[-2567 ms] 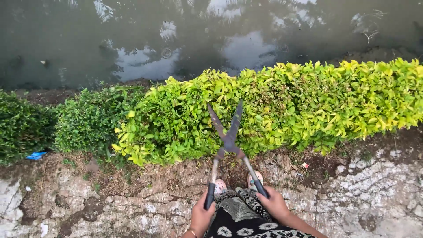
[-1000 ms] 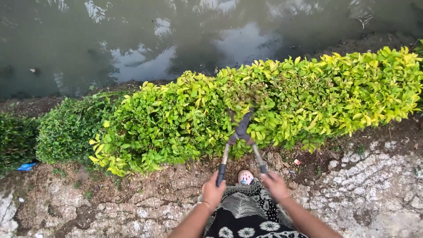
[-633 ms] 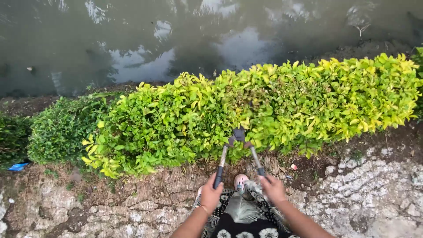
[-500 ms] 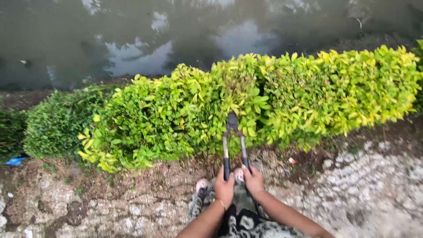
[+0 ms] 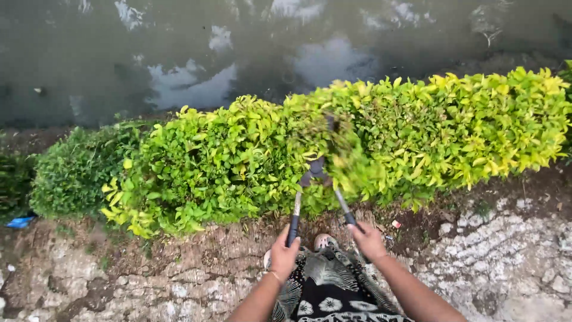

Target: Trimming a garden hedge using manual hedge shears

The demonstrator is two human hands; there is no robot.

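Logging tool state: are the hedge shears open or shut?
Open: the hedge shears have handles spread apart between left hand and right hand; blades hidden in leaves.

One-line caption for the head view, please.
Both hands, left and right, grip black-handled metal hedge shears in a yellow-green leafy hedge beside murky water.

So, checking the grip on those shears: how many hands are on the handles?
2. The left hand holds the left handle and the right hand holds the right handle of the hedge shears, whose blades are partly hidden in the hedge.
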